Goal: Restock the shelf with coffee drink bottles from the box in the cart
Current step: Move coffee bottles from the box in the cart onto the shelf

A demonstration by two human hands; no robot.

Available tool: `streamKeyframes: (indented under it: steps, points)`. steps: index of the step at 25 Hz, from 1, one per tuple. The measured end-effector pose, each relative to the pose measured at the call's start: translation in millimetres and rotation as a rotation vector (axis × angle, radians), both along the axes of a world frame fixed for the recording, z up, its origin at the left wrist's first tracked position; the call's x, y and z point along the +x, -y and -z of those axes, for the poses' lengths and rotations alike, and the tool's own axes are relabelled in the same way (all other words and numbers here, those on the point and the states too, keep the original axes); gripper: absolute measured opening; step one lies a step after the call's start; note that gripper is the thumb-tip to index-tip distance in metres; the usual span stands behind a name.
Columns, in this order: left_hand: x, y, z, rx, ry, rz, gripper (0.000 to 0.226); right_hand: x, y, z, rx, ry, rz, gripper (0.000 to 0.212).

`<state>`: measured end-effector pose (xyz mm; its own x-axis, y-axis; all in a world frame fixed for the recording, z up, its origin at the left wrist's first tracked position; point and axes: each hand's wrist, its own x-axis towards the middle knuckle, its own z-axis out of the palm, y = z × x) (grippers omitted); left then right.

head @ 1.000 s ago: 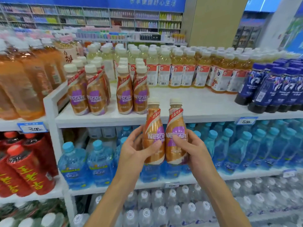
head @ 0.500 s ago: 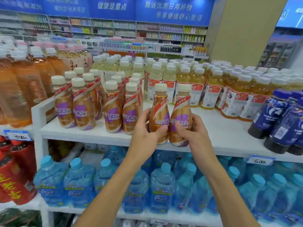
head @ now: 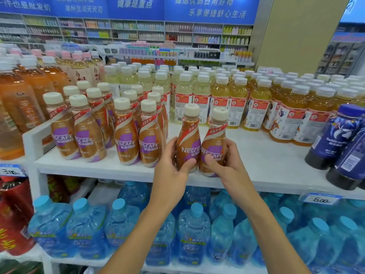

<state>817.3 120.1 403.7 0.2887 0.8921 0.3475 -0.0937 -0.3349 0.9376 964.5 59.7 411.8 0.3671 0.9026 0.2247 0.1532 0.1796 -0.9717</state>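
Note:
Two brown Nescafe coffee bottles with cream caps stand side by side at the front of the white top shelf [head: 262, 163]. My left hand [head: 169, 171] grips the left bottle [head: 188, 141], thumb across its lower label. The right bottle [head: 214, 143] is held by my right hand [head: 227, 167] the same way. Both bottles look upright, with their bases at or just above the shelf surface. To their left stand rows of several more coffee bottles [head: 126, 135]. The cart and box are out of view.
Yellow tea bottles [head: 237, 99] fill the shelf behind and to the right. Dark blue bottles [head: 335, 143] stand at the right edge, orange drinks [head: 19, 107] beyond a white divider on the left. Blue water bottles [head: 122, 226] fill the shelf below.
Both hands have carried the two bottles up from in front of the lower shelf and forward onto the top shelf, beside the standing coffee bottles.

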Motion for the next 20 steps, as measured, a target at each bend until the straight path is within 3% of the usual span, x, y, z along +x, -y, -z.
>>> streamKeyframes:
  steps: [4, 6, 10, 20]
  points:
    - [-0.3, 3.3, 4.9, 0.090, -0.165, -0.180, 0.062, -4.3, 12.1, 3.4, -0.024, 0.190, 0.263, 0.082]
    - [-0.9, -0.6, 6.5, 0.106, -0.230, -0.228, 0.065, -8.0, 14.4, 3.6, -0.009, 0.202, 0.310, 0.075]
    - [-4.3, -0.3, 5.0, 0.087, -0.194, -0.125, 0.053, -7.2, 12.1, 0.3, 0.006, 0.183, 0.288, 0.049]
    - [1.4, 6.4, 7.8, 0.172, -0.360, -0.310, 0.061, -14.6, 19.1, 8.3, 0.031, 0.148, 0.325, 0.054]
